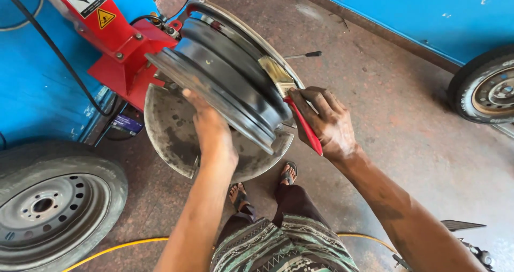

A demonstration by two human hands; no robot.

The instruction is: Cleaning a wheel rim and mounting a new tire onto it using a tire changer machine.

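head view, looking down. the bare steel wheel rim (230,74) sits at centre frame, mounted on the red tyre machine (120,52), whose upper body is cut off at the 11 o'clock edge; the clamp behind the rim is hidden. the rim is dark grey, stepped in bands, with a worn bright outer lip at 1 o'clock and a round metal guard plate (171,133) below it at 7 o'clock.

the left hand (211,125) lies on the near lip of the rim, fingers curled over the edge so their tips are hidden. the right hand (326,122) pinches the red handle of a flat paintbrush (292,98), the bristles pressed against the rim's band at 3 o'clock; the handle's far end runs under the palm.

a tyred wheel (51,205) lies at 8 o'clock, partly cut off; another wheel (484,87) is cropped at the 3 o'clock edge. a screwdriver (305,54) lies on the concrete floor (407,127) at 1 o'clock, near the rim. a yellow hose (118,248) crosses at 6 o'clock behind the sandalled feet. open floor lies from 2 to 4 o'clock; blue walls close in at 10 and 1 o'clock.
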